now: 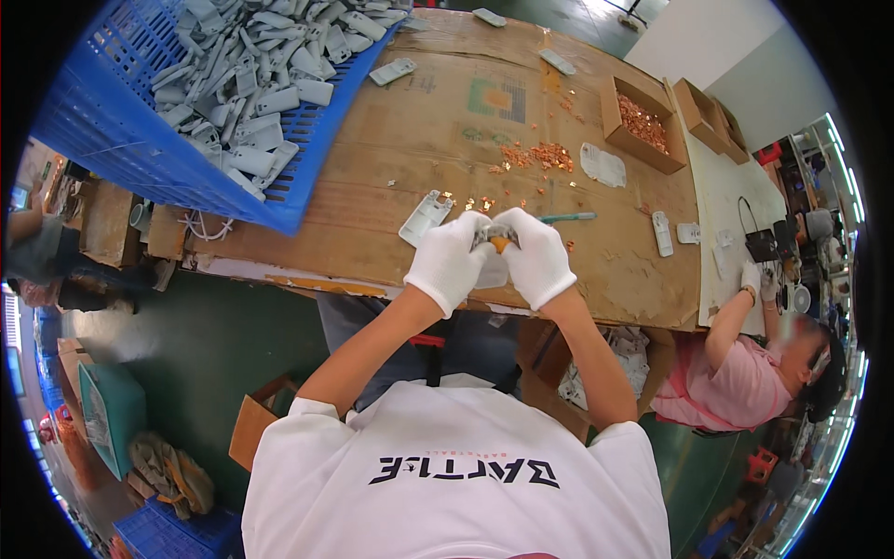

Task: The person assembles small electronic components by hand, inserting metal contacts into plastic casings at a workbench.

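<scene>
Matt cloth gloves (438,265), scuffed cardboard tabletop (372,168), smooth plastic crate (102,130), metal bits (551,156) (shiny, coppery).

A dark green floor (219,326) spreads beneath a cardboard-covered table (372,140), with a pale wall (712,37) and strip lights (846,172) rightward.

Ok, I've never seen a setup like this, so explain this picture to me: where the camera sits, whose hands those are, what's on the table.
There is no machine here. A wide fisheye camera on a person's head looks down, so straight edges bend near the rim. The white-gloved left hand and right hand are that person's own. Their fingertips meet around a small item showing some orange; the gloves hide most of it.

Cardboard covers the table. On it lie copper-coloured bits, a pale plastic casing near the left hand, and a teal pen-like tool. A blue crate of similar pieces stands at left. At right, a co-worker sits nearby.
</scene>
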